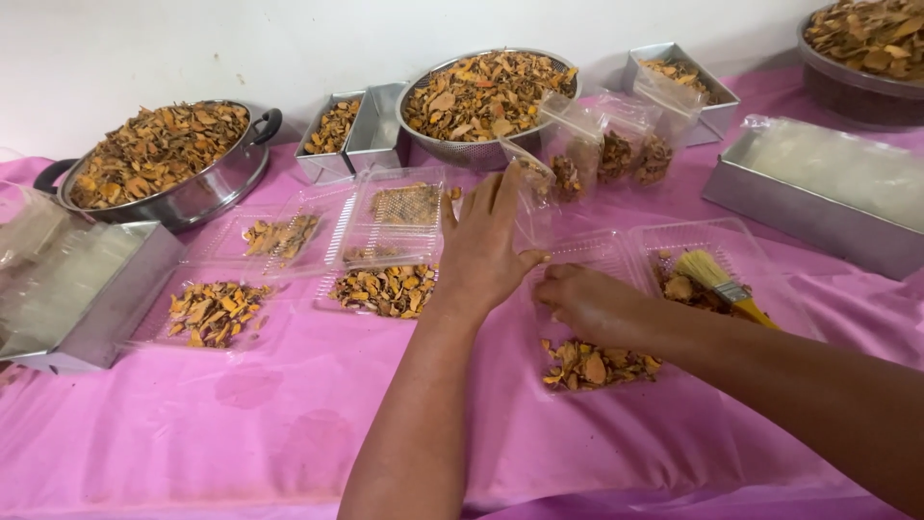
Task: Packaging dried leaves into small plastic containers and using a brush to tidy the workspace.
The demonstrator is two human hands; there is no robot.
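Head view: I am spreading my left hand [484, 252] flat, steadying a clear clamshell [587, 252]; my right hand [589, 300] is curling, contents unclear.

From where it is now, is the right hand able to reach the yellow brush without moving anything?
Probably yes. The right hand lies low beside the brush, which rests uncovered in an open clear tray. Nothing stands between them.

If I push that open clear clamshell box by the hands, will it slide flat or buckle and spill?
The clear clamshell box looks thin, so it probably flexes. Its dried slices seem loose and light, likely to scatter. The pink cloth may drag.
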